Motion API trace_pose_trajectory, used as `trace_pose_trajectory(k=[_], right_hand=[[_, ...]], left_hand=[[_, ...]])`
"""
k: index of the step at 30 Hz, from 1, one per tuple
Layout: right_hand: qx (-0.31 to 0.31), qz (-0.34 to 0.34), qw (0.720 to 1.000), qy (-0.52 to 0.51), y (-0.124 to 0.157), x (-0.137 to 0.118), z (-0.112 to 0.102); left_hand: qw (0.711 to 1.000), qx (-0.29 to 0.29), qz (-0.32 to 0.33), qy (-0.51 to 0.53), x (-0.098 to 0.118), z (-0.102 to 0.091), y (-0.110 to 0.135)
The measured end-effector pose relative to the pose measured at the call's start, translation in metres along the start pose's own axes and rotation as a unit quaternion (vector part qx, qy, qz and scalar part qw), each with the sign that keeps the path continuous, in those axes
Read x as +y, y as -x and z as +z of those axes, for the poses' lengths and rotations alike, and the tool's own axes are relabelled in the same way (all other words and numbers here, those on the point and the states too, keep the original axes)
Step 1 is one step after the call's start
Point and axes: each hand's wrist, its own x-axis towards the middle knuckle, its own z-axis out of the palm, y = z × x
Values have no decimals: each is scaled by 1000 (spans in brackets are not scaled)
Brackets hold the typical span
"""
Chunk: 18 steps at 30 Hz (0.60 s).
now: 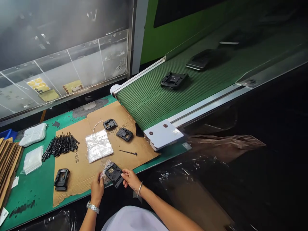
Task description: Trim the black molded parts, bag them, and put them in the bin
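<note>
Near the table's front edge, my right hand grips one end of a black plastic bracket-like part with a square opening. My left hand pinches a thin clear plastic bag, which lies against the part's far left corner; how much of the part is inside it I cannot tell. Beyond them a stack of clear bags rests on a flat cardboard sheet. Two similar black parts, one being this part, lie to its right, near a thin black rod. Another black part sits at the left.
A green conveyor belt slopes down to the table from the upper right, carrying several black parts. Left on the green table are a pile of black rods, white bag stacks and upright cardboard pieces.
</note>
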Motion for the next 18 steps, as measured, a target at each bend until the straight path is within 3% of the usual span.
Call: trace_pose_trajectory(k=[5,10,14,18], right_hand=[[27,-88,994,59,10,-6,11],[28,-147,987,59,9,-19,12],[91,-127,988,17,4,-21,12],[178,-136,973,-56,11,-29,14]], left_hand=[[993,67,18,-98,11,7,-5],[985,-7,132,-112,30,8,-13],[968,-35,200,-146,53,5,1],[947,-64,260,-176,96,12,12]])
